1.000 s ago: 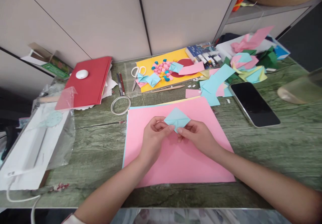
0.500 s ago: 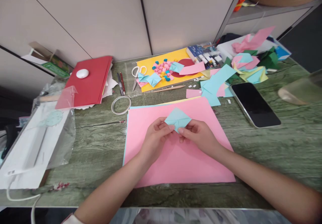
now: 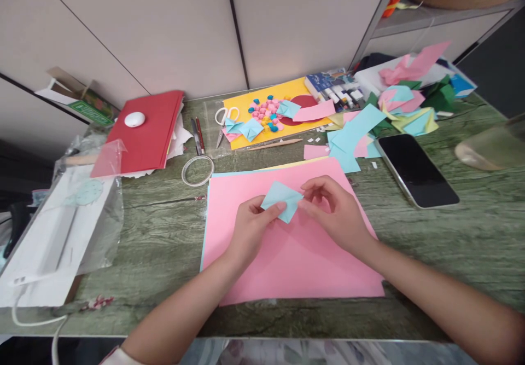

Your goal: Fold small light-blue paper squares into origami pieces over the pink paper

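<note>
A small folded square of light-blue paper is held above a stack of pink paper. My left hand pinches it from the left, thumb on top near the middle and fingers beneath. At its right corner, my right hand has thumb and index finger closed on the paper's edge, the other fingers curled. Some of the left fingers are hidden under the square.
Behind the stack are a tape roll, white scissors, pens and a yellow sheet with small folded paper pieces. To the right lie light-blue paper scraps and a phone. A red folder lies left.
My right hand has shifted right and up, from the paper's lower edge to its right corner. The square has turned slightly and moved a little left in my left hand.
</note>
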Available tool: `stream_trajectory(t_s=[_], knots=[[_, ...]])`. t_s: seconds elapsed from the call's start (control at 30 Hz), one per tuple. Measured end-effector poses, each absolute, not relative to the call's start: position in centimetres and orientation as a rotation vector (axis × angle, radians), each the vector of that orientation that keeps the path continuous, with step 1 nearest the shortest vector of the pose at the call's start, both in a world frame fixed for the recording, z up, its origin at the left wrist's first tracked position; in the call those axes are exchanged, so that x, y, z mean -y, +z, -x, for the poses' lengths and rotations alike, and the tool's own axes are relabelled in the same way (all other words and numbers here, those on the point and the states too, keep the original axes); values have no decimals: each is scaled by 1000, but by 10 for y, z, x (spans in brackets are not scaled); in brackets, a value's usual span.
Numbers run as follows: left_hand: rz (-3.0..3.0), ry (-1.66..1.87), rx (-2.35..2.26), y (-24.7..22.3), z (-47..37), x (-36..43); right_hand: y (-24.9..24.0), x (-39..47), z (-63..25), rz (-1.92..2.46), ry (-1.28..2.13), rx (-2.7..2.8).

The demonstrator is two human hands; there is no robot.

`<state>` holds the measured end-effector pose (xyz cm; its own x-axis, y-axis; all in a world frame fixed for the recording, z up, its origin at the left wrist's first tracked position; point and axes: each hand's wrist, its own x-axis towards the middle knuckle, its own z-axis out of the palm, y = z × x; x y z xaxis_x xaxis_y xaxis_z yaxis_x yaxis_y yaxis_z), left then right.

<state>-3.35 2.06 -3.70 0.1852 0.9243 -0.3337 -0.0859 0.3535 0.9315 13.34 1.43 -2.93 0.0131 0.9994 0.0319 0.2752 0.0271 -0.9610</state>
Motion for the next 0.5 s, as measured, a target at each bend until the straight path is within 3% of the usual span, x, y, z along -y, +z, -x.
stream_trajectory(t_s=[0.17,0.5], knots=[[-913,888,-1152,-37,32,-20,-29,-11,-133,1380,790,1619],[-737,950,-1067,-38,26,-18,-37,-4,-137,1019,-215,2062]])
